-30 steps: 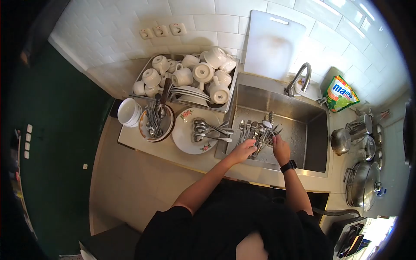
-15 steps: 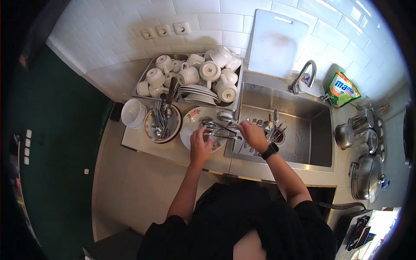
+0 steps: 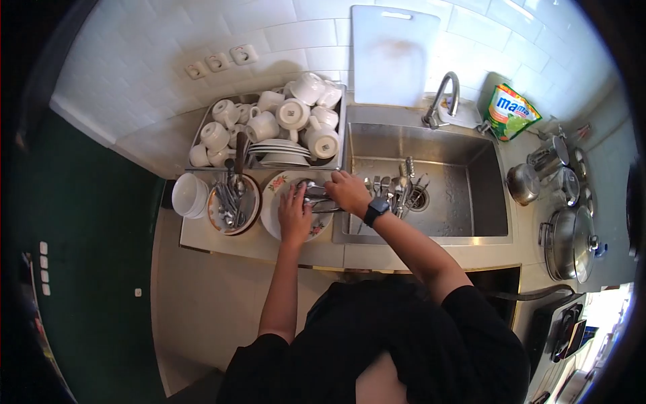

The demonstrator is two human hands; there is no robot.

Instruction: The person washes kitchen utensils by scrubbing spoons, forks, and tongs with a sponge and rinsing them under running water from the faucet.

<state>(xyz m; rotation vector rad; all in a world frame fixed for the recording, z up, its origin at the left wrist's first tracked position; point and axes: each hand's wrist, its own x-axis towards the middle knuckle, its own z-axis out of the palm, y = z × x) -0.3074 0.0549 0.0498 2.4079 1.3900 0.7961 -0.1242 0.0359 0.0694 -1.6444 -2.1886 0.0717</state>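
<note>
Currently both hands work over a broad, round white ceramic plate (image 3: pixel 270 203) with red floral sprigs, which sits on the beige, smooth-topped table (image 3: pixel 296 255) just left of the sink. On it lie slim, shiny metal spoons (image 3: pixel 316 191), their handles pointing right. The left hand (image 3: pixel 295 214) rests on the pile with bent fingers; the right hand (image 3: pixel 350 194) curls over the handle ends. Whether either grips a spoon, I cannot tell.

Left of the plate, a rimmed round bowl (image 3: pixel 252 202) with an orange-brown edge carries upright metal cutlery (image 3: pixel 231 202). Beyond, glossy white ceramic mugs (image 3: pixel 293 113) crowd a straight-sided metal tray (image 3: pixel 342 128).

The rectangular brushed-steel sink (image 3: pixel 464 202) holds loose metal cutlery (image 3: pixel 404 187) along its left half; a wide stretch of wet steel separates it from the right wall. A narrow strip of table runs between the plate and the near edge.
</note>
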